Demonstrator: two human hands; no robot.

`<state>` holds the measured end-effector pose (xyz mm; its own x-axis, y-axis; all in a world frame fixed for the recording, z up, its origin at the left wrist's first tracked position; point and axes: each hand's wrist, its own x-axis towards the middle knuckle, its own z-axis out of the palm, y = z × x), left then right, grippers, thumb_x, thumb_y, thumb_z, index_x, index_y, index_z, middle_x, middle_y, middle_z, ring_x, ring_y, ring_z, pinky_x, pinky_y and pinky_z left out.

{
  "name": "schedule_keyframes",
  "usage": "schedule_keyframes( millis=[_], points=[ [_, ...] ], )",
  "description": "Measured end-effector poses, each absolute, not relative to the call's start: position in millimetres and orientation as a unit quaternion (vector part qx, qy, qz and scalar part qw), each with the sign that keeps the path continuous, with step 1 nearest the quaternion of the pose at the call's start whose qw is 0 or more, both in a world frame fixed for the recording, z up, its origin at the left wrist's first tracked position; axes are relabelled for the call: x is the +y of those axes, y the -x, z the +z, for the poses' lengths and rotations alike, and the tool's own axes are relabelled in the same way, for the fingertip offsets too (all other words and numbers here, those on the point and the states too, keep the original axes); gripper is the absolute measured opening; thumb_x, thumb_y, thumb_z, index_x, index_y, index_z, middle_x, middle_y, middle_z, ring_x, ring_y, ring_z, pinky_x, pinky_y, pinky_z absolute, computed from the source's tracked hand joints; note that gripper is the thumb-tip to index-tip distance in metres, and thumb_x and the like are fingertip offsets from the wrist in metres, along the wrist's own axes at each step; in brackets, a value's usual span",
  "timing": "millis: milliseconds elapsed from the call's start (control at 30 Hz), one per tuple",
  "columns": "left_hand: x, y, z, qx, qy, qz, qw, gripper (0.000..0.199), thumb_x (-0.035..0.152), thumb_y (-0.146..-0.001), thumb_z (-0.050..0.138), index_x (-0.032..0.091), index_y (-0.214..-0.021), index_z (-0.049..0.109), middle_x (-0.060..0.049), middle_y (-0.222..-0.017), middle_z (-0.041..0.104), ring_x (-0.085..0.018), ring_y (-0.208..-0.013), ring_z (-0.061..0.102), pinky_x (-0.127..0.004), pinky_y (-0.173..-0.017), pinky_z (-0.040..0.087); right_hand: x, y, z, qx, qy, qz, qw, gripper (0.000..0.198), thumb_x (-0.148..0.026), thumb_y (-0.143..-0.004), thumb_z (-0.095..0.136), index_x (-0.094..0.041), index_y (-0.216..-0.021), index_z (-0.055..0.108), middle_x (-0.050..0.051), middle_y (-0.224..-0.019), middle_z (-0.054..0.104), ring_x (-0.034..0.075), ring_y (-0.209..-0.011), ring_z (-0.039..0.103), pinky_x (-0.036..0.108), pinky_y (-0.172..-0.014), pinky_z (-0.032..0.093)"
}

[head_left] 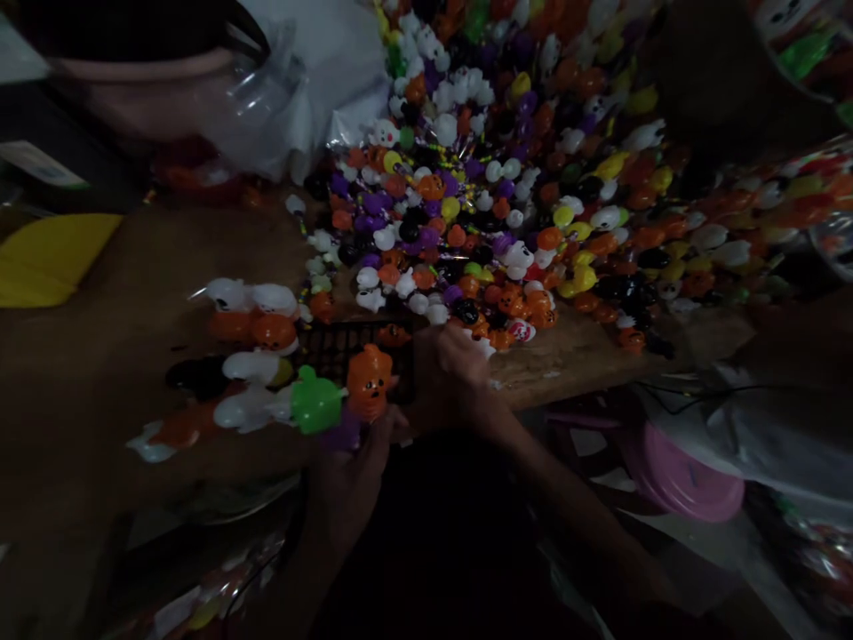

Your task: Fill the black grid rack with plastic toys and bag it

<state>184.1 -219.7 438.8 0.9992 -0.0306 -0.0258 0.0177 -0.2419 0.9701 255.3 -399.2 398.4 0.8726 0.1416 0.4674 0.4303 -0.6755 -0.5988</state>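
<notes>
My left hand (360, 471) grips an orange plastic figure (370, 382) with a dark printed face, held upright at the front of the table. A purple piece (341, 434) shows beside my fingers, and a green figure (315, 400) adjoins the orange one on the left. White, orange and black figures (250, 411) trail off from there in a row; whether they are joined is too dark to tell. Against the near edge of the pile, my right hand (461, 363) has its fingers curled together. Whatever they pinch, if anything, is hidden. Between the hands lies a dark slotted tray (326, 342).
A large heap of small coloured figures (459, 204) covers the back and right of the table (160, 267). A pink tub (147, 98) and clear plastic bags (320, 80) stand back left, near a yellow sheet (53, 258). Below right is a pink stool (686, 471).
</notes>
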Motion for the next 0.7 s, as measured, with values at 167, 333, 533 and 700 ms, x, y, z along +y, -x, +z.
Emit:
schedule_keyframes(
  millis=[167, 333, 533, 700],
  points=[
    [-245, -202, 427, 0.069, -0.694, -0.13, 0.705, 0.031, 0.047, -0.089, 0.064, 0.018, -0.101, 0.069, 0.002, -0.068, 0.06, -0.006, -0.043, 0.039, -0.018, -0.039, 0.031, -477, -321, 447, -0.226, 0.927, -0.178, 0.239, 0.029, -0.015, -0.097, 0.049, -0.022, -0.105, 0.075, 0.009, -0.101, 0.065, 0.022, -0.09, 0.059, 0.034, -0.079, 0.048],
    [-245, -218, 417, 0.117, -0.592, -0.23, 0.764, 0.044, 0.053, -0.081, 0.069, 0.014, -0.101, 0.069, -0.003, -0.073, 0.065, -0.01, -0.049, 0.051, -0.02, -0.041, 0.04, -484, -380, 440, -0.353, 0.917, -0.053, 0.179, 0.03, -0.006, -0.09, 0.051, -0.019, -0.097, 0.078, 0.009, -0.102, 0.065, 0.02, -0.094, 0.059, 0.033, -0.08, 0.048],
    [-218, -217, 407, -0.015, -0.774, -0.089, 0.627, 0.03, 0.041, -0.094, 0.063, 0.017, -0.105, 0.075, -0.007, -0.086, 0.077, -0.019, -0.074, 0.072, -0.029, -0.068, 0.061, -490, -403, 429, -0.402, 0.891, -0.034, 0.21, 0.018, -0.013, -0.091, 0.06, -0.018, -0.095, 0.077, 0.009, -0.113, 0.066, 0.021, -0.098, 0.063, 0.033, -0.08, 0.051],
    [-195, -206, 385, -0.255, -0.869, 0.104, 0.412, 0.036, 0.024, -0.101, 0.048, 0.019, -0.132, 0.065, -0.011, -0.123, 0.075, -0.027, -0.124, 0.067, -0.043, -0.107, 0.056, -500, -400, 457, -0.39, 0.881, -0.078, 0.256, 0.016, -0.026, -0.097, 0.061, -0.02, -0.094, 0.076, 0.009, -0.109, 0.066, 0.02, -0.095, 0.065, 0.033, -0.077, 0.053]
  ],
)
